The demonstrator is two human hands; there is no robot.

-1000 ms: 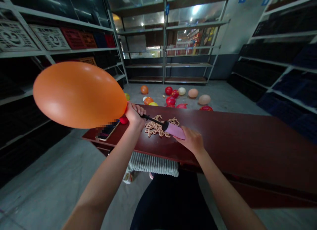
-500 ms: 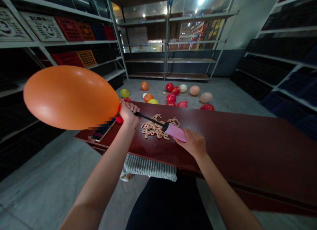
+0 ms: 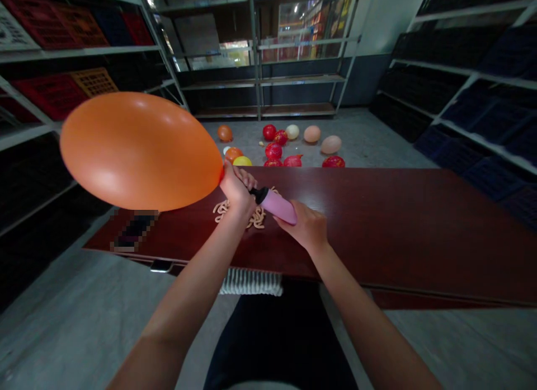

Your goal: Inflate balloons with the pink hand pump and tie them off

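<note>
Left hand (image 3: 236,183): clenched round the narrow end of one orange balloon (image 3: 140,152), taut, glossy, egg-shaped, left of frame | right hand (image 3: 304,225): grasping one pump (image 3: 278,206), smooth pink tube, mid-frame | one polished table (image 3: 398,222), centre to right | curly beige strands (image 3: 257,217), centre, too jumbled to count | two rounded peach balloons (image 3: 312,134), grey floor (image 3: 357,135), upper centre

"Who holds what?"
"The left hand (image 3: 237,184) clasps a large orange balloon (image 3: 140,150) by its narrow end; the right hand (image 3: 305,225) grips a pink pump (image 3: 279,206) above a dark red surface (image 3: 398,228)."
"Beyond?"
"Smaller balloons (image 3: 274,151) dot the grey floor (image 3: 364,138)."
</note>
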